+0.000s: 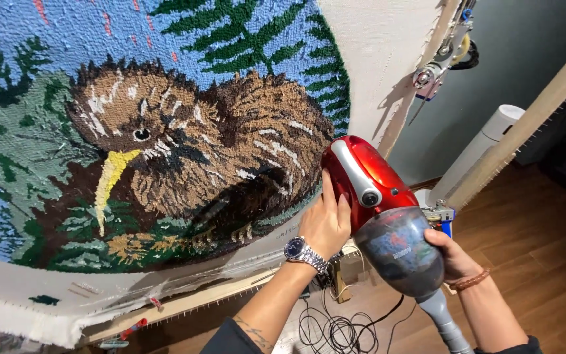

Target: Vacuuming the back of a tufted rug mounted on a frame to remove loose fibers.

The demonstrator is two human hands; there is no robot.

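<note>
Red handheld vacuum (378,210): rigid, smooth, moderately heavy, I judge. My left hand (327,219) lies flat against its side; right hand (450,255) cups its canister near the frame's lower edge.

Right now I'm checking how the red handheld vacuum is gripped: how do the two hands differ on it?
The left hand lies flat against the side of the red body of the handheld vacuum, close to the tufted rug; the right hand cups the grey dust canister from behind. The left wrist wears a metal watch, the right a beaded bracelet. Both are bare and touch the vacuum.
</note>
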